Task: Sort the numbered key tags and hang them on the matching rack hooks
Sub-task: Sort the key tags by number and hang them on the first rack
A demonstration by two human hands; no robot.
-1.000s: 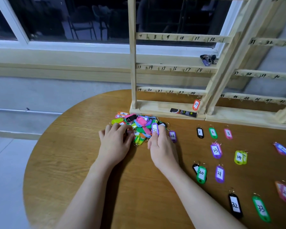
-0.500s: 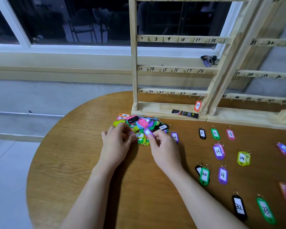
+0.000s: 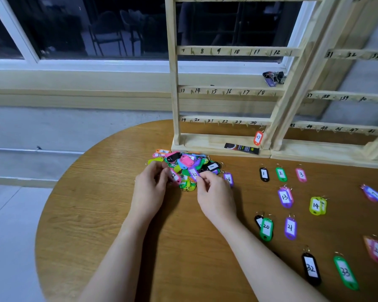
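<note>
we were mid-sort here, not hanging yet. both hands sat at the near edge of the pile of tags [image 3: 184, 166] on the bench [image 3: 109, 214]. the right hand [image 3: 214, 192] pinched a purple tag [image 3: 193, 174] marked 32 between thumb and fingertip, right at the pile's front. the left hand [image 3: 150, 188] had its fingers curled around a pink tag [image 3: 174, 176], number looked like 22 but it was blurry. sorted tags lay well apart to the right, like the black 32 tag [image 3: 311, 269] near us. the rack [image 3: 227, 92] stood behind with only an orange tag [image 3: 258, 137] hanging. our guess for next: lift the purple one clear and lay it by that black 32.
</note>
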